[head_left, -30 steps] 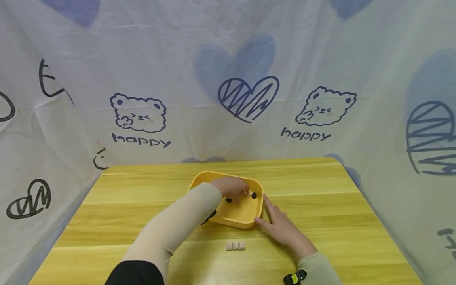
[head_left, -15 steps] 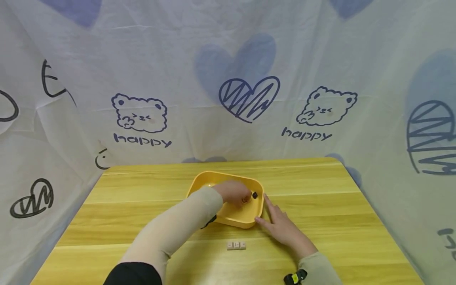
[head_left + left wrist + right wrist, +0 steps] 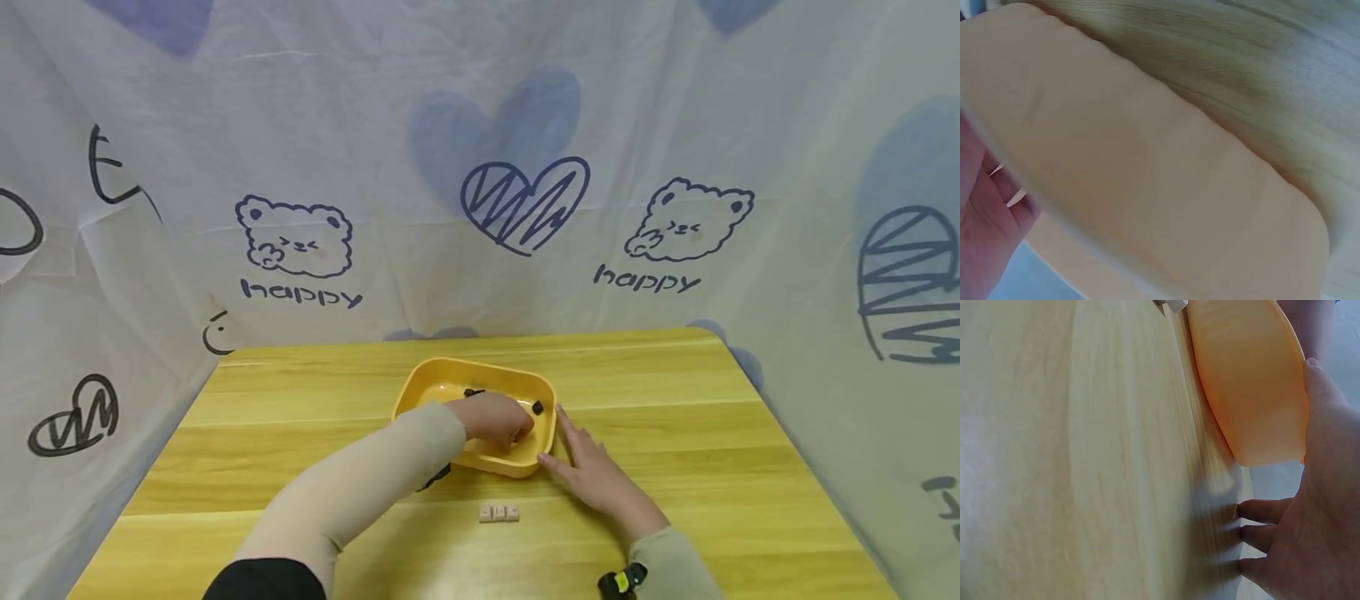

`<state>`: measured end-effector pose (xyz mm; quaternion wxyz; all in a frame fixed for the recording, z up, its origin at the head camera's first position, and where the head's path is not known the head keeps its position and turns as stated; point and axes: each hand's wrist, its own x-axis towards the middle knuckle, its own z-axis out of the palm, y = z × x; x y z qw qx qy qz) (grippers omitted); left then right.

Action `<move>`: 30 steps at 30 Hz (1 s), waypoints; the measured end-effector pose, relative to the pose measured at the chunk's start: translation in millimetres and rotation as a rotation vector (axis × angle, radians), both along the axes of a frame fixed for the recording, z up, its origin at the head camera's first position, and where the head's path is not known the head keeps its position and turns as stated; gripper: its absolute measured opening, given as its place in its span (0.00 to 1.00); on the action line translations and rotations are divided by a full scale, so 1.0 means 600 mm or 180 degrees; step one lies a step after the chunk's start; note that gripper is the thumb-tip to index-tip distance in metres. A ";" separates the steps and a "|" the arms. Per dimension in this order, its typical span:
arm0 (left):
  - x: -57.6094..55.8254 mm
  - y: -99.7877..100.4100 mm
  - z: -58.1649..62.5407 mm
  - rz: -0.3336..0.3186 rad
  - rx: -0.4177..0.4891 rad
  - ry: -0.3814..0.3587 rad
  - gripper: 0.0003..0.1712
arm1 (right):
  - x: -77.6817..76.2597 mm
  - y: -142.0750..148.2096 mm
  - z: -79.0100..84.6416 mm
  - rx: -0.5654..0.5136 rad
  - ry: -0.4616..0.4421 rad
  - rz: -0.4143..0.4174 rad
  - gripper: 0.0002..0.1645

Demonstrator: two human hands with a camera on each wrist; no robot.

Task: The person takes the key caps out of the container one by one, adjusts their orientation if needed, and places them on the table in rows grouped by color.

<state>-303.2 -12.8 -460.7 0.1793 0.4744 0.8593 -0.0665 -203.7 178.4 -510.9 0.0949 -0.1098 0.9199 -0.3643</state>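
A yellow plastic tray (image 3: 442, 364) stands on the wooden table in the head view. My left hand (image 3: 495, 418) reaches down inside it from the left, fingers curled low near the tray's right end; I cannot tell whether they grip a piece. Small black blocks (image 3: 537, 407) lie in the tray around that hand. In the left wrist view the tray's outer wall (image 3: 1147, 150) covers most of the left hand (image 3: 985, 225). My right hand (image 3: 596, 479) rests at the tray's right end, fingers spread. Its thumb touches the tray rim in the right wrist view.
Three small beige keycap-like blocks (image 3: 498, 513) sit in a row on the table (image 3: 300, 467), nearer than the tray. A white cloth (image 3: 405, 283) with blue drawings hangs behind the table and along both sides.
My left hand has shifted slightly right and nearer within the tray. Black blocks now show behind its wrist. The right hand keeps its place at the tray's end.
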 end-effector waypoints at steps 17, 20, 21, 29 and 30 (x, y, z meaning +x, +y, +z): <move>0.050 -0.079 0.063 0.0410 0.1125 -0.0068 0.11 | -0.001 -0.001 -0.002 0.0084 0.0017 -0.0055 0.51; 0.066 -0.090 0.066 0.0482 0.1262 -0.0001 0.14 | 0.000 0.000 -0.001 0.0065 0.0038 -0.0051 0.51; 0.071 -0.093 0.066 0.0501 0.1300 0.0011 0.14 | 0.001 0.001 -0.001 0.0057 0.0048 -0.0047 0.52; 0.105 -0.111 0.057 0.0419 0.1643 0.0350 0.09 | 0.002 0.000 -0.002 0.0043 0.0080 -0.0032 0.52; 0.110 -0.113 0.056 0.0396 0.1717 0.0407 0.09 | 0.001 0.000 -0.002 0.0036 0.0077 -0.0033 0.52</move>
